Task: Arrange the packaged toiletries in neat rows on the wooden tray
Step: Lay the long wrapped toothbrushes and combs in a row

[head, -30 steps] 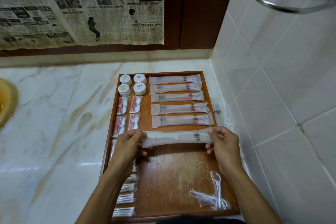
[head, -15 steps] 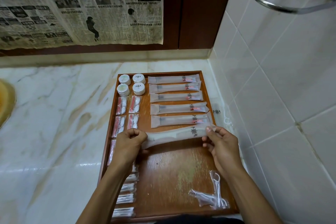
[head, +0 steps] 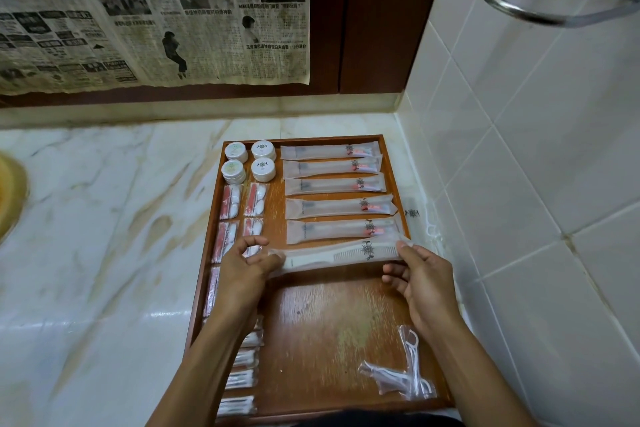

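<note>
Fingers [head: 403, 250] of the right hand [head: 424, 282] pinch the right end of a packaged comb [head: 337, 253], while the left hand [head: 242, 269] grips the other end with its fingers curled round the wrapper. The comb is stretched between them just over the wooden tray [head: 389, 163], lying crosswise right below a column of five toothbrush packets [head: 334, 208] that fills the tray's far right part. The step in hand looks like setting this comb down as the next row under those packets. The next move calls for lowering it flat, keeping it parallel to the nearest packet and its ends in line with the rows above, then letting go with both hands without dragging it askew. To the left, four small round jars [head: 249, 161] sit in the far corner, and cotton swab packets [head: 242, 201] run in two columns toward the near edge, partly hidden under the left arm. A loose bag of floss picks [head: 403, 376] lies at the near right of the tray, not yet lined up. The tray rests on a marble desk [head: 104, 218] close to a tiled wall [head: 519, 149]; the comb's right end comes close to the tray's right rim, which leaves little room for sliding.
</note>
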Action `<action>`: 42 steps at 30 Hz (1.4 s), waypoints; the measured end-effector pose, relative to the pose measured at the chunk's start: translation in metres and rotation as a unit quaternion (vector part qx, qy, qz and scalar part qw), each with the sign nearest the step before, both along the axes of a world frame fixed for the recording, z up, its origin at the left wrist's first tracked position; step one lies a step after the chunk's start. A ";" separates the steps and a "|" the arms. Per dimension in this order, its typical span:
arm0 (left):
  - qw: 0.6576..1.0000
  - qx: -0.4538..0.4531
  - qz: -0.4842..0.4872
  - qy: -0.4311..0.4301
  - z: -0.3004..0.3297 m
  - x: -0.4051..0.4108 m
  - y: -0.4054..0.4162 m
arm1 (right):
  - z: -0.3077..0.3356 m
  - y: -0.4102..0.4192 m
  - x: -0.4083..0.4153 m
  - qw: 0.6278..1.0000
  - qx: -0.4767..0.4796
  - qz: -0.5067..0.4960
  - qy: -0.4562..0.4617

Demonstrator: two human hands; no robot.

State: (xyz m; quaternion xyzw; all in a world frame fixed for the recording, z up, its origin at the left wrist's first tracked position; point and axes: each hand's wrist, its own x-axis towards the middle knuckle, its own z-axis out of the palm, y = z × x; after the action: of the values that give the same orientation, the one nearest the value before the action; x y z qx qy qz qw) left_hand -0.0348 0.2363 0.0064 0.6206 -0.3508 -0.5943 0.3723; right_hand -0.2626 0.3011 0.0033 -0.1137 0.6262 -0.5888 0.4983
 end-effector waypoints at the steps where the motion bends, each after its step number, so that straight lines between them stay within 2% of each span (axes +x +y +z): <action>1: 1.000 -0.003 0.002 -0.001 -0.001 0.000 0.000 | -0.001 0.000 0.000 1.000 0.006 0.004 0.021; 5: 0.999 0.025 0.016 0.033 0.001 -0.002 -0.001 | -0.005 0.002 -0.005 0.989 0.028 0.005 0.147; 9: 0.977 0.098 0.030 0.186 0.003 -0.005 -0.002 | -0.014 0.002 -0.016 0.954 0.053 0.010 0.293; 13: 0.977 0.088 0.024 0.193 0.002 -0.009 -0.003 | -0.016 0.001 -0.021 0.911 0.084 0.025 0.403; 16: 0.990 0.063 0.001 0.126 -0.003 -0.011 -0.003 | -0.017 0.001 -0.024 0.877 0.097 0.033 0.469; 19: 0.998 0.036 -0.058 -0.013 -0.012 -0.011 -0.004 | -0.019 0.001 -0.023 0.841 0.111 0.043 0.528; 24: 0.970 -0.049 -0.125 -0.204 -0.021 -0.013 -0.008 | -0.022 -0.003 -0.019 0.828 0.106 0.064 0.547; 27: 0.949 -0.088 -0.125 -0.276 -0.023 -0.017 -0.009 | -0.024 -0.006 -0.021 0.817 0.107 0.069 0.562; 34: 0.915 -0.121 -0.139 -0.359 -0.025 -0.020 -0.011 | -0.026 -0.008 -0.021 0.800 0.130 0.100 0.577; 42: 0.899 -0.126 -0.151 -0.390 -0.022 -0.022 -0.012 | -0.032 -0.012 -0.021 0.793 0.122 0.111 0.586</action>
State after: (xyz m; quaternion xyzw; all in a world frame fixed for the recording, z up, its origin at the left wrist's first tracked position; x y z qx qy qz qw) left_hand -0.0568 0.2243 -0.0155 0.6902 -0.6295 -0.3044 0.1864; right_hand -0.2840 0.2893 -0.0285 -0.4444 0.8478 -0.2687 0.1078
